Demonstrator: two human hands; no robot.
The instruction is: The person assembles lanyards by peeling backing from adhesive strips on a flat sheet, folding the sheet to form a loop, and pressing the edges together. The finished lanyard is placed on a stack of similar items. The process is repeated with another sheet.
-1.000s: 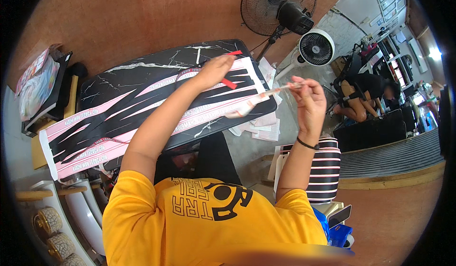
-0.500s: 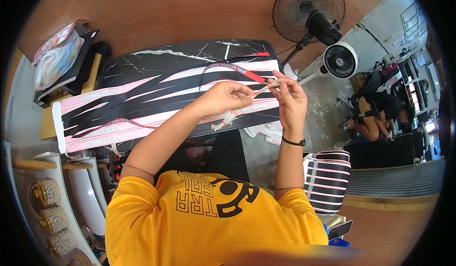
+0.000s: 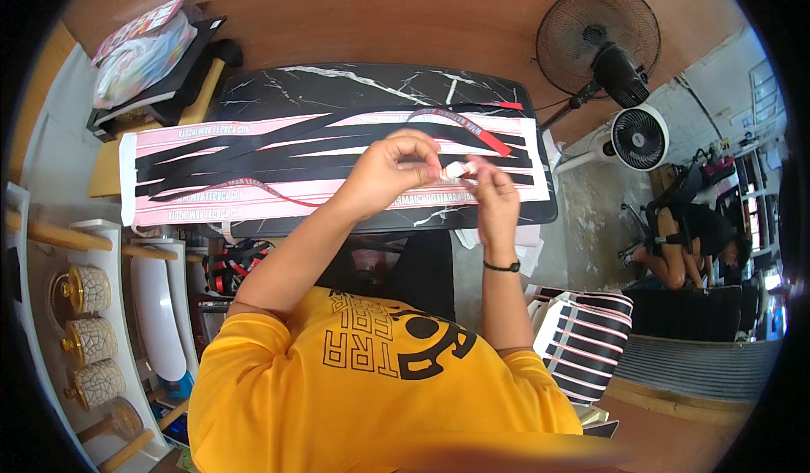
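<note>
A small crumpled white strip (image 3: 456, 169) is pinched between my left hand (image 3: 392, 165) and my right hand (image 3: 494, 188), both raised just over the black marble table (image 3: 337, 81). Below them a long pink and black sticker sheet (image 3: 253, 173) lies flat across the table. A red strip (image 3: 481, 131) curls on the sheet just beyond my hands. My right wrist carries a dark band.
Two fans (image 3: 599, 38) (image 3: 639, 138) stand to the right of the table. A stack of striped sheets (image 3: 582, 338) sits at lower right, and a person (image 3: 692, 237) sits beyond it. White shelves with patterned jars (image 3: 89, 338) line the left; a bag (image 3: 143, 55) rests at top left.
My right hand, which held a long pale strip out to the right, has come in to meet my left hand, and the strip is now bunched small between both.
</note>
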